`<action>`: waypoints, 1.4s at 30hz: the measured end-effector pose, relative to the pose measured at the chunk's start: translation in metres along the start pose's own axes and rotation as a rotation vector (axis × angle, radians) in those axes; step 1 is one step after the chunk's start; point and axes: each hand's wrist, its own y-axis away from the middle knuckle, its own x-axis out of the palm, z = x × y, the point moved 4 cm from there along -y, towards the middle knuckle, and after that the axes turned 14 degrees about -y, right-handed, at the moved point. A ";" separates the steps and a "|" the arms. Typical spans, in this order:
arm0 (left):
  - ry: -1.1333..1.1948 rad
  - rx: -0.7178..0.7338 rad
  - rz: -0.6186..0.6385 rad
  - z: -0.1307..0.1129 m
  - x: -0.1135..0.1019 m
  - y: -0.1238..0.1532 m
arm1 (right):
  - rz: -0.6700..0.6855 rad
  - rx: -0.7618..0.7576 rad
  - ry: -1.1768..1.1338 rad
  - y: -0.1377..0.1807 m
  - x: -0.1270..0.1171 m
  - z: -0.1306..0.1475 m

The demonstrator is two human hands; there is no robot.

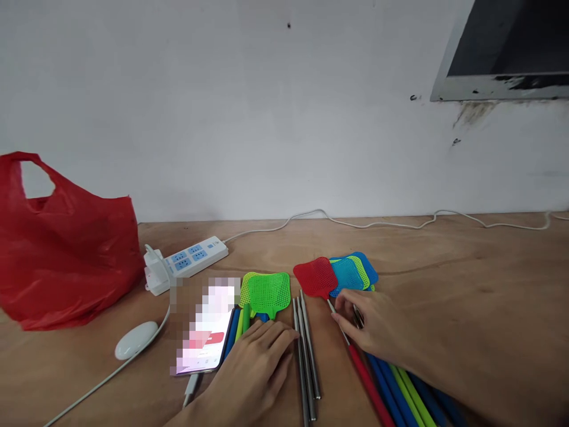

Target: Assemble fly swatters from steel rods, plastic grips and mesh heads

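My left hand (260, 362) rests palm down over the handles of a green fly swatter (270, 292) and other swatters. Its fingers are loosely bent, with a fingertip beside several thin metal rods (304, 350) lying on the table. Close to a red fly swatter (316, 277), my right hand (367, 320) has its thumb and fingers closed at the thin metal shaft, just below the red head. Under and beside that hand lie a blue fly swatter (347, 276) and several more, with blue and yellow-green handles (402, 385) pointing toward me.
A lit phone (208, 332) with a cable plugged in lies left of my left hand. Behind it sits a white power strip (195, 255). A white oval device (136, 340) and a red plastic bag (66, 249) are farther left. A white cable (377, 225) runs along the wall.
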 end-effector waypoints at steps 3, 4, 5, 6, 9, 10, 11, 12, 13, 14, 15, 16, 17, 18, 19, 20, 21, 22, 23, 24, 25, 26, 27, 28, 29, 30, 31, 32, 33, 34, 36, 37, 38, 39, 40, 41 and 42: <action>-0.035 -0.004 0.020 -0.001 0.001 0.001 | -0.011 -0.015 0.207 0.010 0.007 0.000; -0.049 0.016 0.029 -0.002 0.001 0.001 | -0.016 -0.024 0.255 0.012 0.010 0.000; -0.063 0.045 0.038 -0.003 0.001 0.002 | -0.021 -0.034 0.287 0.014 0.012 0.001; -0.077 0.079 0.053 -0.005 0.002 0.003 | -0.026 -0.040 0.308 0.015 0.015 0.001; -0.119 0.178 0.117 -0.009 0.006 0.003 | -0.047 -0.028 0.325 0.015 0.019 0.000; -0.129 0.201 0.141 -0.009 0.008 0.003 | -0.053 -0.014 0.316 0.014 0.019 -0.001; -0.136 0.216 0.162 -0.010 0.010 0.002 | -0.059 0.005 0.301 0.014 0.019 -0.002; -0.140 0.227 0.178 -0.010 0.011 0.002 | -0.069 0.024 0.280 0.014 0.018 -0.004; -0.142 0.231 0.188 -0.010 0.013 0.001 | -0.086 0.041 0.253 0.013 0.018 -0.005; -0.144 0.233 0.195 -0.010 0.014 0.000 | -0.108 0.052 0.222 0.013 0.016 -0.006; -0.145 0.233 0.199 -0.010 0.015 0.000 | -0.135 0.056 0.184 0.013 0.015 -0.007; -0.149 0.232 0.200 -0.010 0.015 0.000 | -0.166 0.054 0.141 0.013 0.013 -0.008; -0.150 0.232 0.203 -0.010 0.015 -0.001 | -0.197 0.049 0.095 0.012 0.011 -0.008; -0.151 0.233 0.202 -0.010 0.015 -0.001 | -0.228 0.043 0.046 0.012 0.009 -0.009; -0.150 0.236 0.200 -0.010 0.015 -0.001 | -0.253 0.038 -0.001 0.012 0.007 -0.009; -0.148 0.242 0.195 -0.010 0.014 -0.001 | -0.271 0.034 -0.047 0.012 0.005 -0.009; -0.143 0.249 0.187 -0.011 0.013 -0.001 | -0.282 0.031 -0.089 0.011 0.004 -0.009; -0.138 0.258 0.178 -0.011 0.012 -0.001 | -0.285 0.030 -0.129 0.011 0.003 -0.009; -0.134 0.265 0.169 -0.011 0.012 -0.001 | -0.282 0.030 -0.168 0.011 0.003 -0.009; -0.132 0.270 0.163 -0.010 0.012 -0.002 | -0.278 0.031 -0.207 0.011 0.003 -0.009; -0.129 0.274 0.162 -0.010 0.012 -0.002 | -0.271 0.030 -0.243 0.011 0.003 -0.009; -0.125 0.274 0.165 -0.009 0.013 -0.003 | -0.268 0.028 -0.276 0.011 0.003 -0.009; -0.118 0.274 0.174 -0.008 0.014 -0.003 | -0.268 0.030 -0.304 0.012 0.003 -0.009; -0.108 0.273 0.182 -0.007 0.015 -0.003 | -0.271 0.036 -0.331 0.013 0.003 -0.010; -0.094 0.272 0.186 -0.007 0.017 -0.003 | -0.275 0.049 -0.362 0.014 0.003 -0.011; -0.079 0.269 0.182 -0.007 0.017 -0.002 | -0.276 0.071 -0.398 0.014 0.003 -0.012; -0.064 0.265 0.170 -0.007 0.017 -0.002 | -0.274 0.102 -0.442 0.015 0.004 -0.014; -0.050 0.261 0.151 -0.007 0.016 -0.001 | -0.276 0.136 -0.493 0.014 0.004 -0.016; -0.040 0.257 0.131 -0.008 0.014 -0.001 | -0.277 0.170 -0.549 0.014 0.004 -0.018; -0.034 0.256 0.116 -0.008 0.012 0.000 | -0.278 0.203 -0.609 0.013 0.003 -0.020; -0.024 0.258 0.112 -0.010 0.007 0.000 | -0.290 0.266 -0.742 0.011 0.003 -0.024; -0.015 0.260 0.114 -0.010 0.006 0.000 | -0.296 0.297 -0.816 0.010 0.003 -0.025; -0.002 0.260 0.117 -0.010 0.004 -0.001 | -0.295 0.332 -0.891 0.009 0.003 -0.026; 0.014 0.258 0.115 -0.010 0.003 -0.001 | -0.287 0.370 -0.966 0.008 0.004 -0.027; 0.028 0.253 0.112 -0.010 0.002 -0.002 | -0.282 0.408 -1.034 0.008 0.005 -0.027; 0.039 0.249 0.107 -0.010 0.002 -0.002 | -0.274 0.443 -1.095 0.008 0.005 -0.027; 0.043 0.248 0.101 -0.010 0.002 -0.003 | -0.262 0.472 -1.147 0.008 0.006 -0.026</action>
